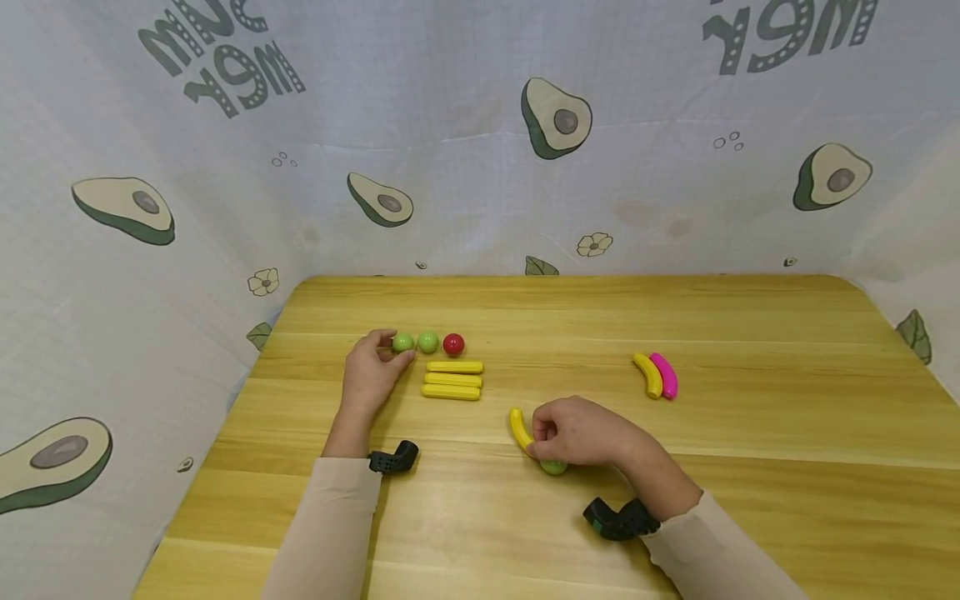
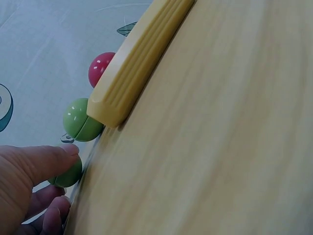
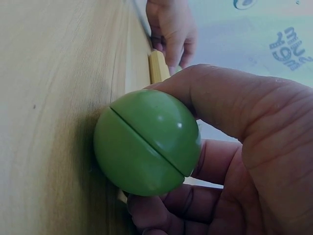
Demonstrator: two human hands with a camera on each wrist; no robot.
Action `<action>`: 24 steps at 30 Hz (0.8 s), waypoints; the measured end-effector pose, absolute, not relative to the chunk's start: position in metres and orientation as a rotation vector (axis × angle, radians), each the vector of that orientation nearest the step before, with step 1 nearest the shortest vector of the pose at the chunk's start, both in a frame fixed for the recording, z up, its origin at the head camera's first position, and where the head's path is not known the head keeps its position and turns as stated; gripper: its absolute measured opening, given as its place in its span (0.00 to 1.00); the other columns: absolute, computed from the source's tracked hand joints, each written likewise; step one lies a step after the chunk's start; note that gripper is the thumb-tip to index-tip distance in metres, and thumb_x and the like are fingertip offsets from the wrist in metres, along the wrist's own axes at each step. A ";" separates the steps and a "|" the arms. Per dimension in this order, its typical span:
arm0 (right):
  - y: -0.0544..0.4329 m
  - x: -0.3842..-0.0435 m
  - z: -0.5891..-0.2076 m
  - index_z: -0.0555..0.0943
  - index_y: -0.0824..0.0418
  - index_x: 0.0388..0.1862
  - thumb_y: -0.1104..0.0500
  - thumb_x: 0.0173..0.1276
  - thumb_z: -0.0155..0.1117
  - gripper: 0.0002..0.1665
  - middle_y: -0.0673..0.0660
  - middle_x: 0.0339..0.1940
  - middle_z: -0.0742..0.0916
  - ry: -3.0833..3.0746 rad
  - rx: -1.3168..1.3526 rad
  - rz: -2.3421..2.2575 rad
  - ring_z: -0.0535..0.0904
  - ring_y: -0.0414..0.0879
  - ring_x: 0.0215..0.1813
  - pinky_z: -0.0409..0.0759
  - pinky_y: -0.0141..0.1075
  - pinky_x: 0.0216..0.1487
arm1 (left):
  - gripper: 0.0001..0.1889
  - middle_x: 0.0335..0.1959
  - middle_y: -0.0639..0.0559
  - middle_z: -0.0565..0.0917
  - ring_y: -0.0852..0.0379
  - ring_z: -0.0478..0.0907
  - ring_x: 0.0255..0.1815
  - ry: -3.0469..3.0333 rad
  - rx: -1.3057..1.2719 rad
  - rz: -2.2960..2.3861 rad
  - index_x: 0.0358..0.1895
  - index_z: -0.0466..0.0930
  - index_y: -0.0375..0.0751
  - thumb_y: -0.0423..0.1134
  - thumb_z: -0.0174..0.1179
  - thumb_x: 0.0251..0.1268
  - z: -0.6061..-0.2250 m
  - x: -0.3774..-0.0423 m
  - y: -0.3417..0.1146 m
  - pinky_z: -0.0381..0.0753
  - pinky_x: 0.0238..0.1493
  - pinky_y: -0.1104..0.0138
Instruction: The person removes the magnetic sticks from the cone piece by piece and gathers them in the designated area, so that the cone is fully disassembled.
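A glossy green ball [image 1: 402, 342] stands at the left end of a short row, pinched between the thumb and fingers of my left hand [image 1: 369, 372]. Beside it are a second green ball [image 1: 428, 341] and a red ball [image 1: 453, 344]. My right hand [image 1: 588, 432] holds another green ball [image 3: 146, 142], which has a groove across it and sits low at the tabletop. Part of this ball is hidden under the hand in the head view. Close to the right thumb lies a curved yellow banana-shaped piece [image 1: 519, 427], its lower end near the fingertips.
Several straight yellow sticks [image 1: 452, 380] lie parallel just in front of the ball row. Farther right, a yellow curved piece [image 1: 647, 376] and a pink curved piece [image 1: 664, 376] lie side by side. A patterned cloth [image 1: 465, 125] hangs behind the wooden table [image 1: 750, 517].
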State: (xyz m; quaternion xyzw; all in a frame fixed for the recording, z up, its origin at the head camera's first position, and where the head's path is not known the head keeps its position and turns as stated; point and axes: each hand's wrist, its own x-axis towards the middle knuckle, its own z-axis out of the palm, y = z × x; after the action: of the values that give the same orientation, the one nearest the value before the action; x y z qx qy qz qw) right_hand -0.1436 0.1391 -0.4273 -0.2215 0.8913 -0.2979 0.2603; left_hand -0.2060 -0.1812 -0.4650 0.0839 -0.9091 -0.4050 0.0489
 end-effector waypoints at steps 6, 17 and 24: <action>0.139 -0.144 -0.428 0.78 0.51 0.25 0.52 0.65 0.72 0.13 0.45 0.21 0.77 2.420 -0.597 -0.800 0.70 0.41 0.26 0.66 0.31 0.29 | 0.28 0.61 0.39 0.80 0.43 0.81 0.54 -2.767 0.256 -1.225 0.67 0.75 0.40 0.46 0.69 0.67 -0.465 -0.206 -0.181 0.82 0.54 0.52; 0.140 -0.146 -0.430 0.78 0.51 0.25 0.53 0.64 0.72 0.12 0.45 0.21 0.76 2.436 -0.633 -0.796 0.70 0.40 0.26 0.66 0.31 0.30 | 0.30 0.64 0.40 0.76 0.44 0.80 0.54 -2.777 0.258 -1.261 0.69 0.73 0.41 0.46 0.69 0.67 -0.461 -0.205 -0.182 0.81 0.54 0.53; 0.139 -0.147 -0.430 0.78 0.55 0.44 0.52 0.62 0.73 0.17 0.48 0.24 0.80 2.441 -0.522 -0.801 0.74 0.41 0.26 0.70 0.33 0.30 | 0.37 0.69 0.37 0.67 0.44 0.78 0.51 -2.770 0.275 -1.247 0.77 0.61 0.44 0.50 0.65 0.70 -0.443 -0.201 -0.182 0.81 0.52 0.53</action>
State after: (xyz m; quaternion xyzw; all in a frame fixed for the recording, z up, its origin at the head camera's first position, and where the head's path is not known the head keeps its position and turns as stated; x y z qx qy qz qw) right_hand -0.1468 0.1386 -0.4303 -0.1924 0.8998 -0.2951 0.2572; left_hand -0.2010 -0.1821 -0.4427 0.0901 -0.9072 -0.4084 0.0456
